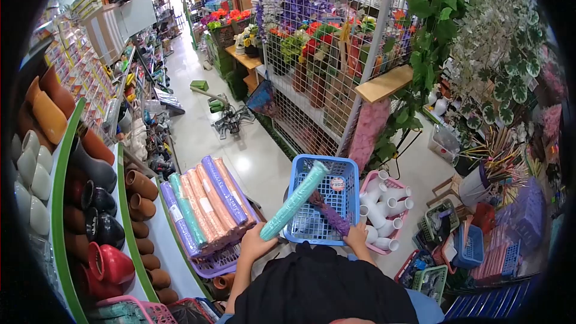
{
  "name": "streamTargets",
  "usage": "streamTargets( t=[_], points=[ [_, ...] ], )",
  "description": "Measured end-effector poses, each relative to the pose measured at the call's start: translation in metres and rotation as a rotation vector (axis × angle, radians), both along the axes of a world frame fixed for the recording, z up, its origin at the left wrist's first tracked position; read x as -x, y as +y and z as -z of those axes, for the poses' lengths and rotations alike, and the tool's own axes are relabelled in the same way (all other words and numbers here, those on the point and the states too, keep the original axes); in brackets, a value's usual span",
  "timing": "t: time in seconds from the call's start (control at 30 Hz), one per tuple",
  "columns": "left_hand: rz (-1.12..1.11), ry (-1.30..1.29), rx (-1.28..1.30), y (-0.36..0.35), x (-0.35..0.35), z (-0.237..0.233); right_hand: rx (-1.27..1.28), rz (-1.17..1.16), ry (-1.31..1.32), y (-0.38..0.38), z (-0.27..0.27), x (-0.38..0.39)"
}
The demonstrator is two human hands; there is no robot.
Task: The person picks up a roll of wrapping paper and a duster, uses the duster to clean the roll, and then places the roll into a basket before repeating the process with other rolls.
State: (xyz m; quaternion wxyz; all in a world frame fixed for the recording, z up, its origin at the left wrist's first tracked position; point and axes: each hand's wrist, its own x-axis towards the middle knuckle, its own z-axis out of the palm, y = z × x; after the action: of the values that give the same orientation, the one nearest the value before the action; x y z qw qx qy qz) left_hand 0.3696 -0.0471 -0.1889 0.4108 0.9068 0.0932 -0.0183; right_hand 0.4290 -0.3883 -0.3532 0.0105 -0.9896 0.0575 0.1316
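Note:
My left hand (258,243) is closed around the lower end of a teal wrapped roll (295,201), which slants up and right across the left side of a blue plastic basket (294,174). At the basket's lower right corner, my right hand (357,237) is closed on the end of a purple flower-like bunch (333,217). Its thinner reddish-brown end lies over the basket. A round label (337,184) shows inside the basket. Left of my left hand, several purple, orange and teal rolls (207,205) lie side by side on a purple basket (219,269).
A pink basket of white vase-like pieces (381,210) stands right of the blue one. Shelves of pots (143,187) line my left. A wire-mesh rack (312,84) with artificial flowers rises ahead. Small baskets (468,246) crowd the right. A tiled aisle (198,138) runs forward.

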Motion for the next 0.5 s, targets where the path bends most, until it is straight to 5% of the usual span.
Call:
streamTargets(
  t=[0.07, 0.13, 0.17, 0.2, 0.27, 0.4, 0.5],
  points=[
    [0.024, -0.079, 0.087, -0.004, -0.007, 0.026, -0.397, 0.085, -0.060, -0.013, 0.006, -0.003],
    [0.099, -0.262, 0.442, -0.012, -0.016, 0.034, -0.628, 0.164, 0.021, -0.023, -0.034, -0.006],
    [0.107, 0.035, 0.760, -0.016, -0.016, 0.015, -0.860, 0.240, 0.105, -0.026, -0.066, -0.008],
    [0.109, 0.031, 0.761, -0.018, -0.019, 0.015, -1.091, 0.315, 0.190, -0.030, -0.081, -0.012],
    [0.137, 0.149, 1.232, -0.023, -0.024, 0.017, -1.164, 0.272, 0.225, -0.046, -0.087, -0.019],
    [0.079, 0.143, 1.486, -0.038, -0.030, 0.006, -1.393, 0.454, -0.041, -0.047, -0.161, -0.011],
    [0.198, 0.176, 1.397, -0.034, -0.037, 0.007, -1.493, 0.300, 0.091, -0.061, -0.174, -0.007]
  ],
)
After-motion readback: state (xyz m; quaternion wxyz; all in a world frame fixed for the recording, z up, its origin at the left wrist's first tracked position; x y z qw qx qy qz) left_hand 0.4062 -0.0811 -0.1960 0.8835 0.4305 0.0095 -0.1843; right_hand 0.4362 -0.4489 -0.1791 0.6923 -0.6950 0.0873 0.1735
